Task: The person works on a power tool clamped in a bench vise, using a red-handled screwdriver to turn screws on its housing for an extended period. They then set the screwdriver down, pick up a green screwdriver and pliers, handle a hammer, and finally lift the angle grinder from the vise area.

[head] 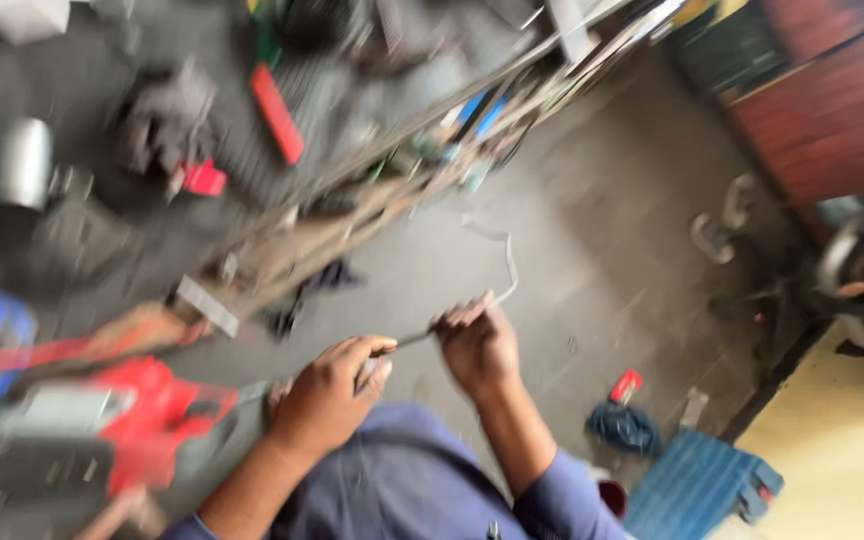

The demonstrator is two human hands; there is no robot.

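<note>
Both hands are clamped on a thin metal rod over the floor: left hand grips the near end, right hand pinches further up, where a pale strip curls away. Looks like that springy strip could whip back if a grip slips.

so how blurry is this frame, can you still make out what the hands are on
Head view: strong motion blur smears the cluttered bench and the red tool at lower left; the middle is sharper, so both hands show, left hand and right hand pinching a thin bent wire or strip; lighting is flat daylight, no glare.
</note>
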